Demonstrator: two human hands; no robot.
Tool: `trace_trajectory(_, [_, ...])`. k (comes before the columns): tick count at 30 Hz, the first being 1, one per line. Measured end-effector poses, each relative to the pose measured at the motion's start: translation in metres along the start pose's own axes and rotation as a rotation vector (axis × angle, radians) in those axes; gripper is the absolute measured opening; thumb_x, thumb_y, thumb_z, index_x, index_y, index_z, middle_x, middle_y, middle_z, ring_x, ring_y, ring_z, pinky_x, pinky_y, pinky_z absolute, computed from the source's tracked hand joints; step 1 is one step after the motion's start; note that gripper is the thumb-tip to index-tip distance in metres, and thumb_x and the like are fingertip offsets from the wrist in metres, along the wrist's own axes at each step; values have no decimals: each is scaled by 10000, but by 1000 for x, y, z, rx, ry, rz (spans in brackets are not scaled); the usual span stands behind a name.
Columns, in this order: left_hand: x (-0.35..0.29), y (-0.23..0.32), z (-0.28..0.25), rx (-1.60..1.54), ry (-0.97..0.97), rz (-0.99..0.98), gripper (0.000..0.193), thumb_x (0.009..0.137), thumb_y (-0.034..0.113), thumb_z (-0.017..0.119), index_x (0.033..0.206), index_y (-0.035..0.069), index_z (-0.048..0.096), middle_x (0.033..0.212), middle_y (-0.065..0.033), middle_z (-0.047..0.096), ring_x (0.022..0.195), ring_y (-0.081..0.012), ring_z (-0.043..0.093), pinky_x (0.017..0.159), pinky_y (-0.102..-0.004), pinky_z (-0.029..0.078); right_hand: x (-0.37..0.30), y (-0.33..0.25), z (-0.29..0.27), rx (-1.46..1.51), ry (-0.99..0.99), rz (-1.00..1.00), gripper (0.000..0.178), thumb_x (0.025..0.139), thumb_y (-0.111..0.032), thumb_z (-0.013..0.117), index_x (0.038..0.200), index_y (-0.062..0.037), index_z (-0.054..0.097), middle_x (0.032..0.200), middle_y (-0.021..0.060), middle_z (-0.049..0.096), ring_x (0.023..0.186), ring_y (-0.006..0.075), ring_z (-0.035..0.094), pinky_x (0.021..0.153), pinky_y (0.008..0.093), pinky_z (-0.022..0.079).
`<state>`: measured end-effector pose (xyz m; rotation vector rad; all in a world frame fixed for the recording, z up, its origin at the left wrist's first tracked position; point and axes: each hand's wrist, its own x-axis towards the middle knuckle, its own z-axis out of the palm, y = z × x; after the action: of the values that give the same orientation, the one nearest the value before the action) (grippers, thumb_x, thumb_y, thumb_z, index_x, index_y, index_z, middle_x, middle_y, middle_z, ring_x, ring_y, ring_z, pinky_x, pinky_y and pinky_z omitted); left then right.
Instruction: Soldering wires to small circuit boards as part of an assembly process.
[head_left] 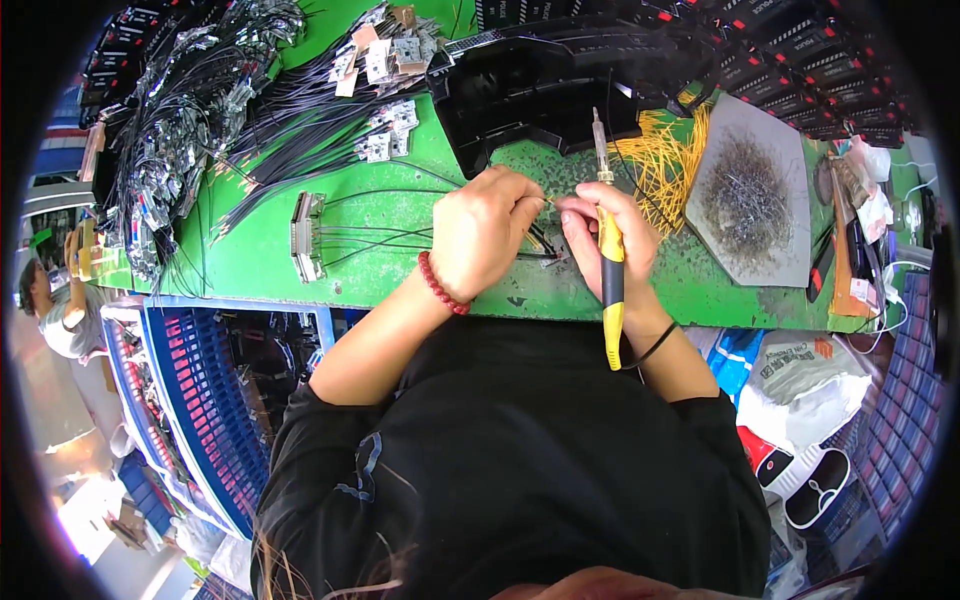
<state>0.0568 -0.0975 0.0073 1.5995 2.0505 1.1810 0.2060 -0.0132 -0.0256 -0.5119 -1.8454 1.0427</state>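
My left hand point(482, 228), with a red bead bracelet at the wrist, is closed in a pinch on thin wires. These wires point(375, 236) run left to a small board-like part with a pale edge point(307, 238) lying on the green table. My right hand point(632, 235) holds a yellow and black soldering iron point(612, 270), its metal tip pointing up and away from me. The right thumb and fingertips come close to the left fingertips. Whatever tiny ends lie between them are too small to make out. More wire ends show just below the hands.
Bundles of black wires point(290, 140) with small boards lie at the left. A large black plastic housing point(530, 85) stands behind my hands. Yellow wires point(655, 160) and a grey pad with dark residue point(750, 190) are at the right. A blue crate point(205, 400) sits below the table edge.
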Motion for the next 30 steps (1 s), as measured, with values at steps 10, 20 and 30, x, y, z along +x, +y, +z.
trace_trajectory(10, [1, -4, 4, 33, 13, 24, 39, 817, 117, 668, 814, 81, 653, 806, -79, 639, 713, -284, 643, 617, -373, 520, 3, 4, 0, 90, 17, 16, 330, 808, 113, 657, 1113, 5, 596, 989, 136, 664, 851, 184, 716, 716, 262, 569])
trace_trajectory(20, [0, -7, 6, -2, -1, 0, 54, 804, 99, 676, 822, 75, 632, 804, -78, 628, 725, -288, 637, 618, -375, 513, -2, 9, -5, 59, -36, 10, 308, 882, 60, 628, 1173, 15, 540, 1032, 121, 628, 876, 189, 695, 739, 254, 549])
trace_trajectory(30, [-2, -10, 12, -129, 62, 49, 122, 766, -1, 690, 842, 32, 601, 834, -113, 604, 714, -300, 623, 608, -375, 510, 3, 5, -3, -7, -86, 73, 247, 919, -53, 643, 1148, -7, 564, 925, 103, 668, 800, 149, 683, 688, 255, 536])
